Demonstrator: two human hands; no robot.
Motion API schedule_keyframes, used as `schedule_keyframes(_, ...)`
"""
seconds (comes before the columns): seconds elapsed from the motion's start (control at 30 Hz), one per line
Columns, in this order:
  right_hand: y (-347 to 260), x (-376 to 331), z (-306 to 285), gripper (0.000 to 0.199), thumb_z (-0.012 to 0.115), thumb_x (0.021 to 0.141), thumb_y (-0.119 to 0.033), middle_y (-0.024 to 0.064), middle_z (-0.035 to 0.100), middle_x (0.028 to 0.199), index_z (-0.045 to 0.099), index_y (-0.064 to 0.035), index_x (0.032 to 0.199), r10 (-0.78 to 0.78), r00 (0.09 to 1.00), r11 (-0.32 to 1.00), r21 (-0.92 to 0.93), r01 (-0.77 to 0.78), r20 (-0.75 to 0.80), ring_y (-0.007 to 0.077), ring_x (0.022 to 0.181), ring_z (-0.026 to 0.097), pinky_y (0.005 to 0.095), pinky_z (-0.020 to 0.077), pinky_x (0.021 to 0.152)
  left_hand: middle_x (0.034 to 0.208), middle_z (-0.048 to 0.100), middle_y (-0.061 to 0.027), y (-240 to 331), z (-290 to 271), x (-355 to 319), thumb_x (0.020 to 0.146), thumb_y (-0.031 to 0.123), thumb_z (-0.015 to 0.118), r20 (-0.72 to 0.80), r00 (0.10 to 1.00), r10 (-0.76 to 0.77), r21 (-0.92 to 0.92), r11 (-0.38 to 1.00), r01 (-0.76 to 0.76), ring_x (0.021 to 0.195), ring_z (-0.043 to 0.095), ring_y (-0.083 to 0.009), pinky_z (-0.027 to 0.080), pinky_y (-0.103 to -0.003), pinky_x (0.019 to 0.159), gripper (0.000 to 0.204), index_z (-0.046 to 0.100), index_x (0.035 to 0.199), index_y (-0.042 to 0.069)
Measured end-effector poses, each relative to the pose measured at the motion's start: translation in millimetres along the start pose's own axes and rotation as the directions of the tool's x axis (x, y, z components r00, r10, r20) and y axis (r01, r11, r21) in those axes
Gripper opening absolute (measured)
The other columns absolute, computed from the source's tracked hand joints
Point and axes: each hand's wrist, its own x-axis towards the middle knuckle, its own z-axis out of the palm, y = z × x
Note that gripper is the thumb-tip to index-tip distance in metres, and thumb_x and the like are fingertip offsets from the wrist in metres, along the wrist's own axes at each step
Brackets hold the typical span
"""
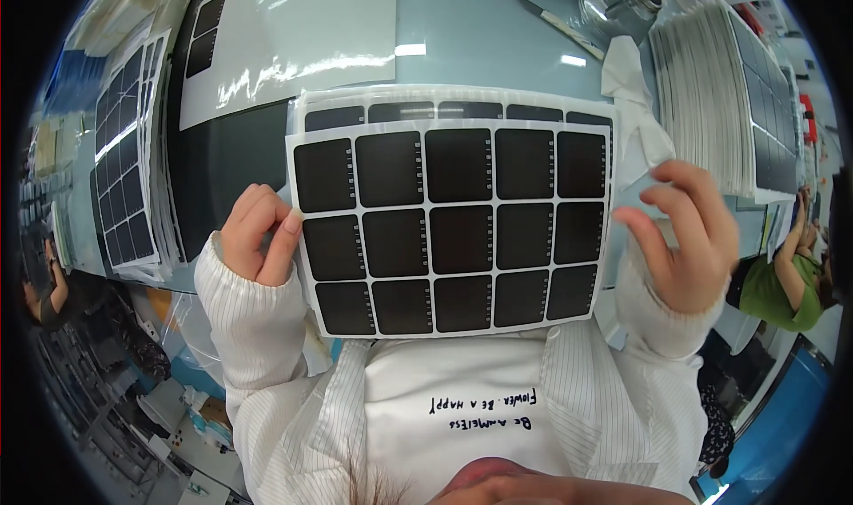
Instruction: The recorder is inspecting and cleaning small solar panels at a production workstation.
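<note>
Black squares in a white grid fill the sheet [453, 230] held up near the chest. The left hand [258, 234] pinches its left edge, fingers curled; the right hand [689, 234] hovers half open just beside the right edge, holding nothing. More sheets lie beneath it; stacks [133, 159] wait left and far right [729, 96] on the table [480, 34], so plenty looks unhandled.

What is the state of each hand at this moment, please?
Left hand: closed, fingers pinching the left edge of the sheet of black squares.
Right hand: open, fingers spread beside the sheet's right edge, holding nothing.
</note>
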Motion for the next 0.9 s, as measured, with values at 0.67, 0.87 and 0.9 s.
schedule_keyframes(0.67, -24, -19, -51, 0.045, 0.05, 0.085, -0.056, 0.0052, 0.039, 0.102, 0.063, -0.0125, 0.086, -0.727, 0.636, 0.663, -0.507, 0.551, -0.258, 0.0163, 0.089, 0.041, 0.0186, 0.0407, 0.051, 0.068, 0.041, -0.0088, -7, -1, -2, 0.074, 0.0, 0.052, -0.015, 1.0, 0.023, 0.015, 1.0, -0.022, 0.06, 0.042, -0.018, 0.037, -0.027, 0.057, 0.008, 0.045, 0.072, -0.002)
schedule_keyframes(0.87, -28, -2, -69, 0.042, 0.054, 0.083, -0.055, 0.0044, 0.039, 0.104, 0.064, -0.0148, 0.084, -0.842, 0.485, 0.52, -0.601, 0.608, -0.238, 0.017, 0.09, 0.042, 0.019, 0.0409, 0.051, 0.068, 0.041, -0.0095, -1, 0, 15, 0.072, 0.0, 0.053, 0.003, 0.995, 0.096, 0.007, 0.995, -0.096, 0.061, 0.041, -0.0194, 0.037, -0.027, 0.057, 0.009, 0.044, 0.071, -0.002)
schedule_keyframes(0.9, -24, -8, -64, 0.041, 0.055, 0.082, -0.055, 0.004, 0.039, 0.104, 0.064, -0.0158, 0.084, -0.842, 0.456, 0.525, -0.638, 0.563, -0.29, 0.0172, 0.091, 0.041, 0.0194, 0.0414, 0.051, 0.068, 0.041, -0.01, -1, -2, 13, 0.07, 0.0, 0.053, -0.012, 0.994, 0.107, 0.007, 0.994, -0.107, 0.061, 0.041, -0.0204, 0.036, -0.028, 0.056, 0.01, 0.044, 0.07, -0.002)
